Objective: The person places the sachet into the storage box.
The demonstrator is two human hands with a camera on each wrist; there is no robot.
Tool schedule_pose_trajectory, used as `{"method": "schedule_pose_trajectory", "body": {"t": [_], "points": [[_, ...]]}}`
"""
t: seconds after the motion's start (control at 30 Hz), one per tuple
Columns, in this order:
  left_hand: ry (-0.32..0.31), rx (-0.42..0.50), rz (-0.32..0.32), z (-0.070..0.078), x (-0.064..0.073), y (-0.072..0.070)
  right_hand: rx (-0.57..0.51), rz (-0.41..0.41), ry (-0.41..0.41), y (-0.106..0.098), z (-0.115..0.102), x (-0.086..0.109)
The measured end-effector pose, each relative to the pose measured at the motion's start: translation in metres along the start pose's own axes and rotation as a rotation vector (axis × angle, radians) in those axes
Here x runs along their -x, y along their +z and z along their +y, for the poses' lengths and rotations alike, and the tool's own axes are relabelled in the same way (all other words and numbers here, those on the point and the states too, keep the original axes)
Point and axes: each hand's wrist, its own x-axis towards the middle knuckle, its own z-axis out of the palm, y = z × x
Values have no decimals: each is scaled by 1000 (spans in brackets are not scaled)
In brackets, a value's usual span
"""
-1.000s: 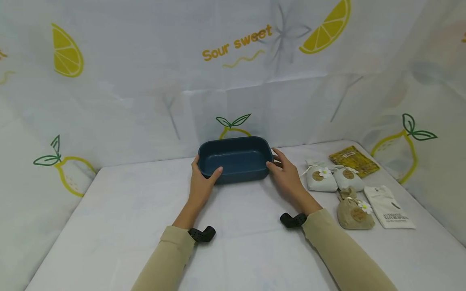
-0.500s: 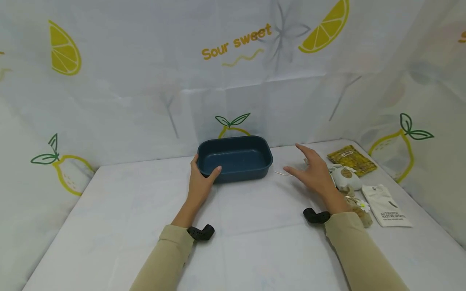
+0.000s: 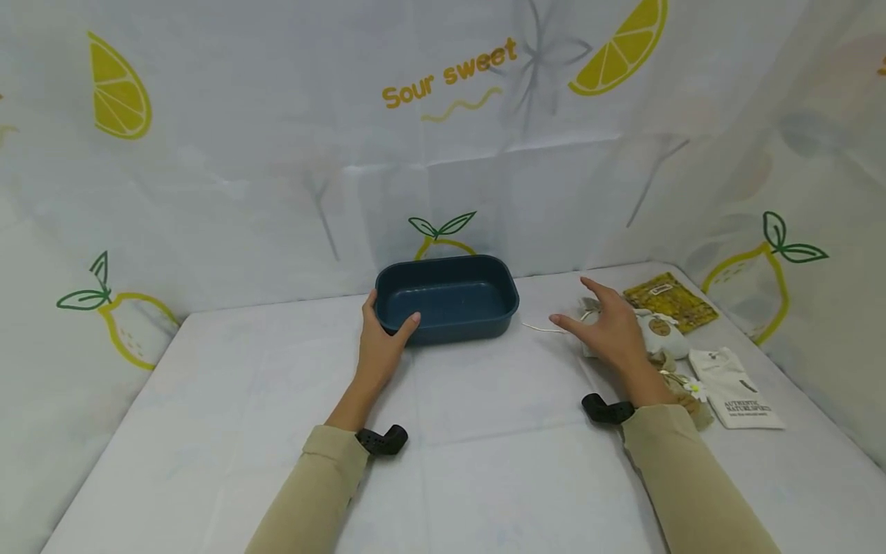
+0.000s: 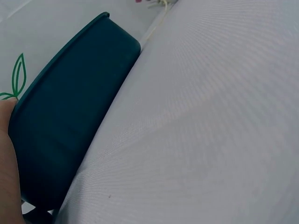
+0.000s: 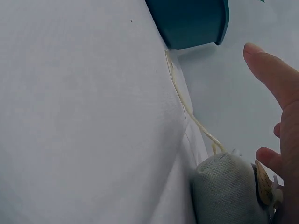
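Note:
A dark blue rectangular dish (image 3: 460, 331) with rounded corners stands on the white cloth near the back wall. My left hand (image 3: 377, 350) grips its front left corner, thumb at the front rim and fingers along the left side. To the right, my right hand (image 3: 616, 335) is spread with thumb and forefinger wide apart, holding nothing. It is over a small white drawstring pouch (image 5: 229, 186), mostly hidden by the hand in the head view. The pouch's pale cord (image 5: 194, 119) trails toward the dish. In the right wrist view, fingertips are right at the pouch's label side.
Behind the right hand lies a second white pouch (image 3: 663, 337) with a round tag. A beige pouch (image 3: 695, 400) with a daisy is partly hidden by the wrist. Further right are a flat white bag (image 3: 737, 392) with lettering and a yellow patterned packet (image 3: 671, 300).
My right hand has let go of the dish's right side and moved right, over the near white pouch. My left hand stays on the dish, which has not moved.

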Motion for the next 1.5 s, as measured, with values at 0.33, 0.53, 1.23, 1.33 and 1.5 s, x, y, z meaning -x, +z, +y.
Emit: {"method": "schedule_pose_trajectory", "body": {"t": [0.33,0.53,1.23,1.33,1.5], "points": [[7,-6,8,1,1,-1,-200,15,83,3,-10,2],[15,-21,17,-2,0,1,-172,-135,28,0,-4,1],[11,-8,10,-3,-2,2,123,-128,-82,14,13,5],[7,-17,7,-2,-2,1,107,-93,-80,15,12,6],[10,-20,10,-1,-1,1,86,-2,-83,18,10,7]]}}
